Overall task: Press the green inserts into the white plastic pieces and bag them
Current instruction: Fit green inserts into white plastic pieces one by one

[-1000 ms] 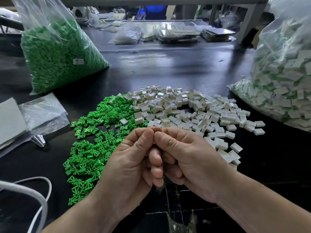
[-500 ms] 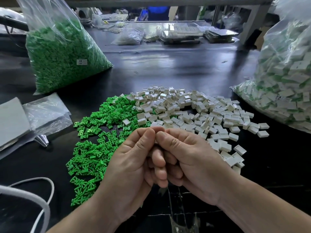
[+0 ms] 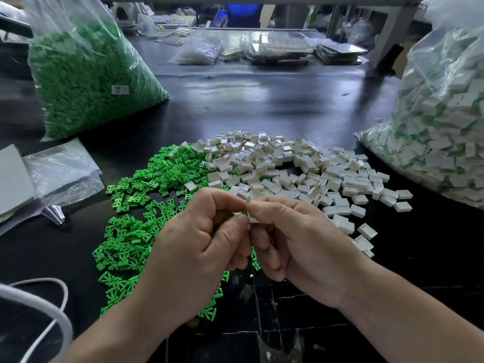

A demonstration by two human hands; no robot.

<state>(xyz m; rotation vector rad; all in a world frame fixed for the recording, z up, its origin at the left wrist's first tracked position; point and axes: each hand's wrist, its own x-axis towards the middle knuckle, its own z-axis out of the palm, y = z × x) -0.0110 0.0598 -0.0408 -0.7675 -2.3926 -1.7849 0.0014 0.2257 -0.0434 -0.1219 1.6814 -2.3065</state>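
The left hand (image 3: pixel 207 239) is pinching a green insert (image 3: pixel 243 212) against the white piece (image 3: pixel 253 219) that the right hand (image 3: pixel 296 244) is gripping, at six o'clock from the white pile (image 3: pixel 301 166). The insert is possibly sitting skewed, mostly hidden by the fingers, so pressing is risking a jam or a drop.

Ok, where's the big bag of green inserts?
Far left in the head view, the bag of green inserts sits on the table behind the loose green pile.

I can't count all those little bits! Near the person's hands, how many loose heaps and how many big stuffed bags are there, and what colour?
Loose heaps: 2, the green inserts and the white pieces.
Big stuffed bags: 2, the green bag and the white-and-green bag.
Total: 4.
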